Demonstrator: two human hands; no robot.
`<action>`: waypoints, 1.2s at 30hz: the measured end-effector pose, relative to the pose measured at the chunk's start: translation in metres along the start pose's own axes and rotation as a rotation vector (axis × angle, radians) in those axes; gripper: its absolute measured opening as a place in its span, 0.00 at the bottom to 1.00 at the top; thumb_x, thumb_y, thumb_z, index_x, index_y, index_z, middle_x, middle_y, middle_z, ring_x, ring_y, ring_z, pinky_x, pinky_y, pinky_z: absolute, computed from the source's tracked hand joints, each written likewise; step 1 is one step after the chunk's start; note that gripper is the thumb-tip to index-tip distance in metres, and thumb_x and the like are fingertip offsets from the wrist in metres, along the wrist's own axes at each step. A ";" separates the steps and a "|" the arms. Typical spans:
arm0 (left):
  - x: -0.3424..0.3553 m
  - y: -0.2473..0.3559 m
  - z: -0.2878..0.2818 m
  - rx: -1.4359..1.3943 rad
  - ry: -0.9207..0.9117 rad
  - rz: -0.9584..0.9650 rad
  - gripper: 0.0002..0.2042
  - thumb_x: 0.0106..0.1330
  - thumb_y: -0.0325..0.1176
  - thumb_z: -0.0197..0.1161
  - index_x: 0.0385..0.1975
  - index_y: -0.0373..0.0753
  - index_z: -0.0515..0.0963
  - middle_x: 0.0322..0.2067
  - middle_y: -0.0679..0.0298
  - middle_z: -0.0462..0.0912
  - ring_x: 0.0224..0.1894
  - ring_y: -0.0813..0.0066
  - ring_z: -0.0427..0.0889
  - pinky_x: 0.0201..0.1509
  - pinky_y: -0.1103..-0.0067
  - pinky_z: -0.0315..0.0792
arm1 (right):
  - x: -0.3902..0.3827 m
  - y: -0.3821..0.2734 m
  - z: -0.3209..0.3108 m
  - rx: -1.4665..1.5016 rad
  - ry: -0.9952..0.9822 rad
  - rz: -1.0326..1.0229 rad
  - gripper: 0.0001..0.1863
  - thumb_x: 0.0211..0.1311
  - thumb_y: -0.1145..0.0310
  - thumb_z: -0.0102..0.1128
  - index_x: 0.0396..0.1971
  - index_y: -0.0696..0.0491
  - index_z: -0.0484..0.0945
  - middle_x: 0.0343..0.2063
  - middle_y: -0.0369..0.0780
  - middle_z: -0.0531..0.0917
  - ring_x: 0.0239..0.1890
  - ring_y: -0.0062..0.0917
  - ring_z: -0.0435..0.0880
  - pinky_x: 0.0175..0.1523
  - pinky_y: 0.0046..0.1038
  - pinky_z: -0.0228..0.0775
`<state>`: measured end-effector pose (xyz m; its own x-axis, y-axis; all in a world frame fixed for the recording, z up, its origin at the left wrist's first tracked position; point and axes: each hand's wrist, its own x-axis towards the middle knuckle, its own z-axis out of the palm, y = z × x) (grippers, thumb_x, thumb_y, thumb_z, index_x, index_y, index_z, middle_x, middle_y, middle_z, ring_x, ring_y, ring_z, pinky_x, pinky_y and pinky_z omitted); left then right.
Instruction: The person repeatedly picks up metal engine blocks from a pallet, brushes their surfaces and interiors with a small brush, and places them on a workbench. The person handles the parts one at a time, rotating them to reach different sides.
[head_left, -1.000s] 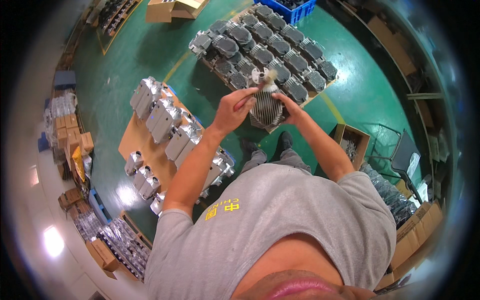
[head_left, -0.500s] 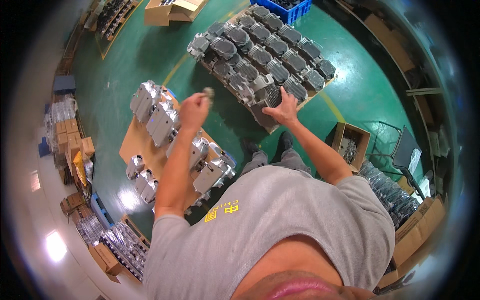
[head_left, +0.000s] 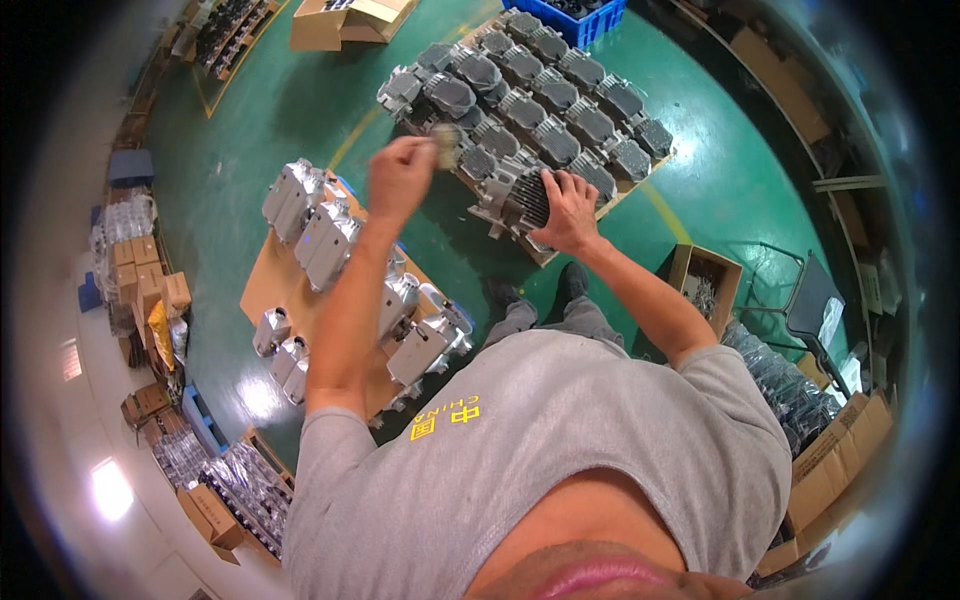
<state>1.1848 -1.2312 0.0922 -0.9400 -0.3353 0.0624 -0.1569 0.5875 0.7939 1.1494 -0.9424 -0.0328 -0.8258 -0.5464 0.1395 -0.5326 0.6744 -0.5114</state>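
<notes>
My left hand [head_left: 403,182] is closed on a small tan brush-like tool [head_left: 446,148], which is smeared by motion. It is held up in front of the near left edge of the pallet load. My right hand [head_left: 571,213] grips the right side of a finned grey metal casting [head_left: 518,200], thumb and fingers curved over its edge. That casting lies at the near corner of the stack, fins showing. Behind it, several similar housings [head_left: 556,143] with dark flat faces stand in rows on a low pallet.
Silvery housings [head_left: 328,245] stand on a cardboard-covered surface [head_left: 265,285] at my left. A blue crate [head_left: 575,22] is behind the pallet. To the right are an open carton of small parts [head_left: 706,285] and a black chair [head_left: 812,300]. My feet are close to the pallet's near corner.
My left hand has moved right and up with the tan tool, nearer the stack. The casting under my right hand has been turned, so its fins now show more.
</notes>
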 end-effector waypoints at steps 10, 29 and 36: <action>-0.006 -0.005 -0.002 0.040 -0.098 -0.010 0.09 0.68 0.33 0.63 0.39 0.36 0.87 0.30 0.63 0.89 0.35 0.80 0.84 0.40 0.77 0.78 | -0.011 0.007 0.002 -0.009 -0.028 -0.004 0.59 0.29 0.52 0.80 0.69 0.55 0.67 0.62 0.50 0.72 0.66 0.47 0.67 0.69 0.50 0.54; -0.070 0.019 0.029 -0.023 0.011 0.160 0.09 0.70 0.29 0.64 0.43 0.30 0.85 0.30 0.70 0.85 0.32 0.88 0.78 0.33 0.85 0.72 | -0.006 0.022 0.029 0.186 -0.244 0.417 0.64 0.29 0.37 0.79 0.72 0.51 0.66 0.61 0.51 0.74 0.65 0.49 0.67 0.67 0.54 0.59; -0.081 -0.003 0.069 -0.061 -0.065 -0.014 0.10 0.66 0.34 0.65 0.35 0.33 0.85 0.25 0.56 0.86 0.26 0.71 0.84 0.33 0.74 0.75 | -0.005 0.005 0.034 0.205 -0.193 0.451 0.64 0.29 0.39 0.81 0.72 0.50 0.66 0.62 0.51 0.73 0.66 0.50 0.67 0.68 0.55 0.58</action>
<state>1.2403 -1.1546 0.0430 -0.9559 -0.2935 0.0131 -0.1534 0.5366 0.8297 1.1572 -0.9535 -0.0643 -0.9052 -0.3190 -0.2807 -0.0697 0.7631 -0.6425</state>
